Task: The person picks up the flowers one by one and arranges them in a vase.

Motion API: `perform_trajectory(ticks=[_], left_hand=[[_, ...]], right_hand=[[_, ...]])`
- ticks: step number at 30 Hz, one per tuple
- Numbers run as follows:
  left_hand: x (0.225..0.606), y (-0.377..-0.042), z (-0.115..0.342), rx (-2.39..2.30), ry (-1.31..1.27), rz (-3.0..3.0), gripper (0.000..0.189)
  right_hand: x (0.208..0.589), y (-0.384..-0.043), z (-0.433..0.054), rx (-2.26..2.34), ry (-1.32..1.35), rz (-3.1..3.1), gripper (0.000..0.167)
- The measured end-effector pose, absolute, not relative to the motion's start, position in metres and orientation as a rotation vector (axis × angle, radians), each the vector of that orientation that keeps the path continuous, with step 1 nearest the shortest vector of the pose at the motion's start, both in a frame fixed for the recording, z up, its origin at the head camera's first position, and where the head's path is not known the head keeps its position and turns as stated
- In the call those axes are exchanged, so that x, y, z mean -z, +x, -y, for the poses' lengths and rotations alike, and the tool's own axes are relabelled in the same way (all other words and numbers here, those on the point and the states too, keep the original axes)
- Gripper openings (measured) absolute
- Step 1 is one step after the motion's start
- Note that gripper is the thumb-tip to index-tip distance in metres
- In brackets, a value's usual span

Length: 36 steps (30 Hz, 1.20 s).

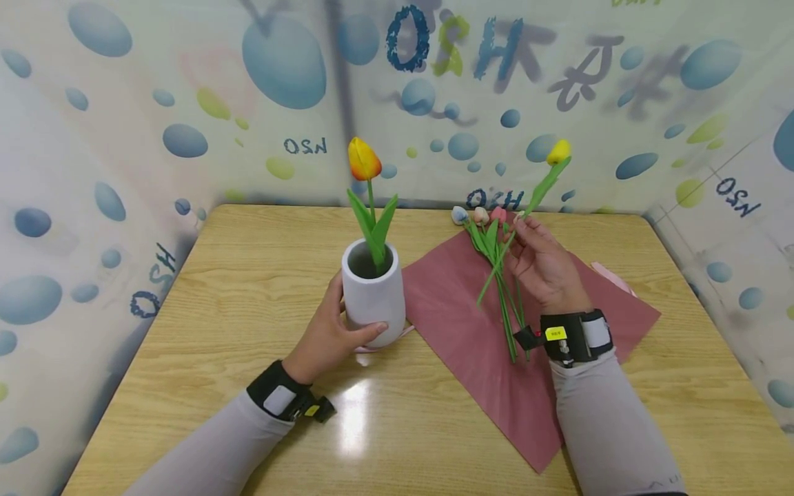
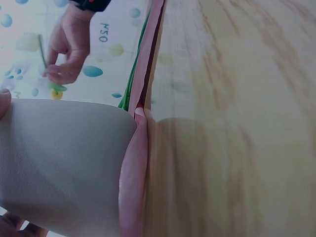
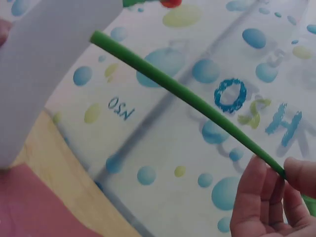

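My left hand (image 1: 338,334) grips a white vase (image 1: 374,303) around its lower body, thumb across the front. An orange-yellow tulip (image 1: 364,160) with green leaves stands upright in the vase. My right hand (image 1: 546,262) pinches the stem of a yellow tulip (image 1: 559,152) between thumb and fingertips, its bloom up and its stem slanting down to the left. In the right wrist view the bare lower stem (image 3: 173,86) points toward the vase. Below that hand lie several tulips (image 1: 501,296), with blue, pale and pink blooms, on dark pink wrapping paper (image 1: 471,344).
The wooden table (image 1: 267,275) carries everything, its back edge close to a patterned wall sheet (image 1: 422,138). Pink ribbon (image 2: 133,192) lies by the base of the vase. Another pale pink strip (image 1: 614,279) shows at the paper's right edge.
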<state>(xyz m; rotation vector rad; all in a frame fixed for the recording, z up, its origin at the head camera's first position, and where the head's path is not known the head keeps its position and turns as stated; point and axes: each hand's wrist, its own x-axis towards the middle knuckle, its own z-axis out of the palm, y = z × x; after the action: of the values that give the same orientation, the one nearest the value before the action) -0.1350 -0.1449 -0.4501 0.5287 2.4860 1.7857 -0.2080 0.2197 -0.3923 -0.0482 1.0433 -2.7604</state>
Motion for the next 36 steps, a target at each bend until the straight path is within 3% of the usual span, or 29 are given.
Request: perform_trajectory(ticks=[11,17,36], left_hand=[[0.452,-0.136,0.145,-1.774,0.532,-2.487,0.105],[0.452,-0.137,0.145,-1.783,0.540,-2.491,0.105],[0.452,-0.137,0.146,-1.791,0.542,-2.505,0.106]], right_hand=[[0.367,-0.194,-0.195,2.923,0.000,-0.594,0.014],[0.355,-0.193,-0.167,2.962,0.080,-0.451,0.007],[0.335,-0.189,-0.115,2.977,-0.088,-0.976,0.005]])
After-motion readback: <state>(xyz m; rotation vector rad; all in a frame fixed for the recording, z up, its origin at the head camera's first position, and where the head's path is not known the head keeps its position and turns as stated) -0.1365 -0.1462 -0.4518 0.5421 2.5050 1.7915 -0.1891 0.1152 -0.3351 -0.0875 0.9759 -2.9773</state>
